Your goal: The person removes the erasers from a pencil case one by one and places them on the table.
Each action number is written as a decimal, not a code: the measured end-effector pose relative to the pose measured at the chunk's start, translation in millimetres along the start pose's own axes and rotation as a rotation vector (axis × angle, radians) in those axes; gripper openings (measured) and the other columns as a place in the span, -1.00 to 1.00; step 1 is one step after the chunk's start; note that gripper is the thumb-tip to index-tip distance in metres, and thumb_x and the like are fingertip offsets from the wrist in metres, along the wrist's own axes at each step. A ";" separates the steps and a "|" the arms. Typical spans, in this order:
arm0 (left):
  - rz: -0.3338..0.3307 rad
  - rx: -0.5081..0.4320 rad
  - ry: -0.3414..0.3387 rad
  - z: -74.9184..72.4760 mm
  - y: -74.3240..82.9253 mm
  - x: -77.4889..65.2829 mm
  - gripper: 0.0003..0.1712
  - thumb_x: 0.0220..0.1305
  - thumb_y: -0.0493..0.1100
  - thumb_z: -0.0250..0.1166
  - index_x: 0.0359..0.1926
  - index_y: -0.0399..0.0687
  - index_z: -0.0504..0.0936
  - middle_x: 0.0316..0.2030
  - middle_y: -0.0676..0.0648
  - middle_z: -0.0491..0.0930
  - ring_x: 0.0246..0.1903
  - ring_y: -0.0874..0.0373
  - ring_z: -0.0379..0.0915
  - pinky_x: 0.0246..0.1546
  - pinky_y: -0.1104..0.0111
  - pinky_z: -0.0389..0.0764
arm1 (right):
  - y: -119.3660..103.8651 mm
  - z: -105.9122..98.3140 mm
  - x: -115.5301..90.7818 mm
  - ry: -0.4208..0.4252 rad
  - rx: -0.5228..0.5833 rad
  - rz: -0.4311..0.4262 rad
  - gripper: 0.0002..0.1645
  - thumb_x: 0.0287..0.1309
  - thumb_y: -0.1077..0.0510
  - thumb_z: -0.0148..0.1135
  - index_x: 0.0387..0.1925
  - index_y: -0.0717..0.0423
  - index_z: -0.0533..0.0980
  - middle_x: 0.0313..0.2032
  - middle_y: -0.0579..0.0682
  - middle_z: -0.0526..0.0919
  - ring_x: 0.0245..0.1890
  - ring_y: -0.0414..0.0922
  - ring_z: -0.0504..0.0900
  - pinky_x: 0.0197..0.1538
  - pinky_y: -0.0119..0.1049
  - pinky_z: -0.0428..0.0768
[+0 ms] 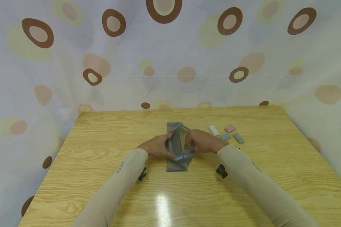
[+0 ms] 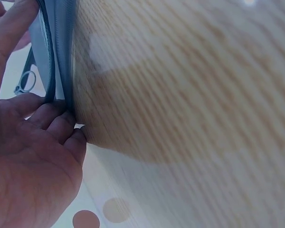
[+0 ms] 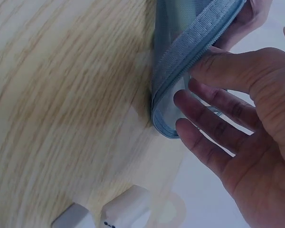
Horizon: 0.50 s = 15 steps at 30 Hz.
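A grey mesh zipper pouch (image 1: 176, 142) stands with its mouth spread apart on the wooden table. The left hand (image 1: 158, 145) grips its left side; in the left wrist view, the thumb and curled fingers (image 2: 59, 126) meet the zipper edges. On the other side, the right hand (image 1: 200, 141) holds the pouch's mouth. In the right wrist view its thumb (image 3: 223, 66) lies against the zipper band, with several bent fingertips by the opening. The forefinger is mostly hidden there. A ring-shaped zipper pull (image 2: 27, 81) hangs beside the left hand.
Small blocks like erasers lie right of the pouch: white (image 1: 214, 130), pink (image 1: 230, 128), blue (image 1: 225, 136) and grey-green (image 1: 238, 137). The right forearm passes just in front of them. A patterned curtain (image 1: 170, 63) borders the table's back and sides.
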<state>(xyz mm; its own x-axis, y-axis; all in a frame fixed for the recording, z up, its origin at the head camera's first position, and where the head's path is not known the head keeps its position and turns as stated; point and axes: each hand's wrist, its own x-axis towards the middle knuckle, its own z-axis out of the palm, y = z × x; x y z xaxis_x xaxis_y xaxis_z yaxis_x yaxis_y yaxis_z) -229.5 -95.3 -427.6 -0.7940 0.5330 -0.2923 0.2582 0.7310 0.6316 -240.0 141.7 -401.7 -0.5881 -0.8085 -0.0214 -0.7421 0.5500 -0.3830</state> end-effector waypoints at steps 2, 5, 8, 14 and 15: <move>0.001 0.001 -0.005 0.0 -0.1 0.1 0.22 0.17 0.06 0.53 0.62 -0.14 -0.05 0.54 -0.20 0.11 0.41 -0.01 0.21 0.37 0.15 0.33 | 0.4 -1.2 -1.7 0.015 -0.008 -0.002 -0.74 -0.09 0.45 0.51 -0.33 0.12 0.78 -0.27 -0.06 0.72 -0.21 -0.09 0.66 -0.10 -0.20 0.67; -0.001 0.003 -0.007 0.0 -0.5 0.5 0.23 0.16 0.07 0.53 0.62 -0.14 -0.05 0.54 -0.20 0.09 0.44 -0.03 0.17 0.39 0.14 0.31 | 1.1 -3.7 -5.2 0.033 -0.013 -0.002 -0.77 -0.08 0.41 0.55 -0.31 0.15 0.78 -0.24 -0.04 0.70 -0.17 -0.07 0.64 -0.04 -0.15 0.66; -0.004 0.013 -0.007 -0.1 -0.9 0.5 0.24 0.16 0.09 0.53 0.62 -0.13 -0.06 0.55 -0.20 0.07 0.48 -0.04 0.12 0.41 0.14 0.28 | 2.1 -6.8 -8.5 0.037 0.012 0.026 -0.78 -0.06 0.35 0.58 -0.28 0.16 0.78 -0.20 -0.02 0.69 -0.16 -0.06 0.64 -0.04 -0.16 0.66; 0.011 0.013 -0.010 -0.7 -0.1 -1.0 0.25 0.16 0.07 0.54 0.62 -0.15 -0.07 0.56 -0.21 0.02 0.52 -0.07 0.00 0.46 0.14 0.20 | 5.6 -16.5 -16.0 0.037 0.045 0.098 -0.77 0.01 0.33 0.54 -0.21 0.18 0.76 -0.15 0.01 0.66 -0.14 -0.03 0.63 -0.04 -0.15 0.66; 0.015 0.011 -0.011 -0.8 0.2 -1.3 0.24 0.16 0.06 0.54 0.61 -0.16 -0.06 0.56 -0.21 0.01 0.52 -0.08 0.00 0.46 0.13 0.19 | 6.2 -18.4 -17.3 0.040 0.049 0.102 -0.77 0.02 0.34 0.53 -0.22 0.18 0.76 -0.15 0.01 0.66 -0.14 -0.02 0.63 -0.04 -0.14 0.66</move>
<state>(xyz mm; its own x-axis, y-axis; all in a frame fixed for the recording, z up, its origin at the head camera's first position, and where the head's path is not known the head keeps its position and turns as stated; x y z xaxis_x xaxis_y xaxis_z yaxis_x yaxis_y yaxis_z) -228.9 -96.1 -426.5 -0.7837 0.5488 -0.2909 0.2762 0.7274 0.6282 -240.3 163.0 -386.7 -0.6733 -0.7389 -0.0258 -0.6614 0.6175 -0.4258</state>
